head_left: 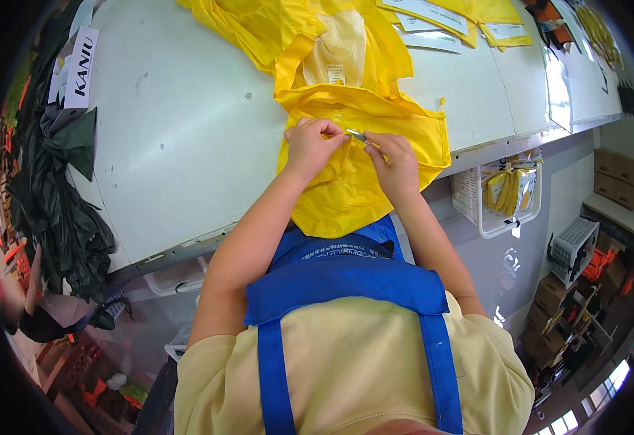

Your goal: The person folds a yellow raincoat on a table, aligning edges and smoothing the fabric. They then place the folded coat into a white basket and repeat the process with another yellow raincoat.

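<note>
A yellow rain jacket [382,61] lies on the table, its mesh lining and a white label [336,73] showing. Its hood-like end [339,199] hangs over the near edge toward my apron. My left hand [308,147] is closed in a pinch at the yellow fabric; a thread or fold between the fingertips is too small to make out. Small silver snips [358,135] are in my right hand [397,164], their pointed blades close to the left fingertips. Both hands rest over the upper part of the hood.
Folded yellow garments with paper inserts [433,16] lie at the far right of the pale table [179,145]. Dark green fabric [59,210] and a white box [79,72] occupy the left end. Below the right edge hangs a white basket [468,194] with yellow packets.
</note>
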Demonstrator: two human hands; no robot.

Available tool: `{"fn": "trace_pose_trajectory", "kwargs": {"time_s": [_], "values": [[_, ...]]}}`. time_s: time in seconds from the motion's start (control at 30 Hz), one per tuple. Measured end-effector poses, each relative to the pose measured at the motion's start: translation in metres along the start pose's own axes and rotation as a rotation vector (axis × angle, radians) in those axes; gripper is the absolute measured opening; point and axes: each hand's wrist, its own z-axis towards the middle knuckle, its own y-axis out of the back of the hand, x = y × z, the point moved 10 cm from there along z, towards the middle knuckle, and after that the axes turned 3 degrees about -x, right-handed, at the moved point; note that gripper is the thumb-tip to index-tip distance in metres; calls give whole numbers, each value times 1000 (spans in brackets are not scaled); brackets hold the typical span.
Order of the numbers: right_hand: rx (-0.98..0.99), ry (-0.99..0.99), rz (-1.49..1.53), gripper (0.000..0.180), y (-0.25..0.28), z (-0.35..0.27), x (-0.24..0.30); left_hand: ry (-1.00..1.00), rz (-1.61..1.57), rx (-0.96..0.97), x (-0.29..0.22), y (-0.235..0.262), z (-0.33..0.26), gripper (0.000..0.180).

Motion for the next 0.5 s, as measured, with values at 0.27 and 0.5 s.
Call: {"fn": "trace_pose_trajectory", "kwargs": {"time_s": [0.27, 0.5], "values": [[-578, -484, -35, 42, 139, -20, -222, 128, -189, -10, 29, -18, 13, 18], [-639, -521, -468, 70, 138, -81, -170, -9, 71, 251, 20, -26, -2, 32]]}}
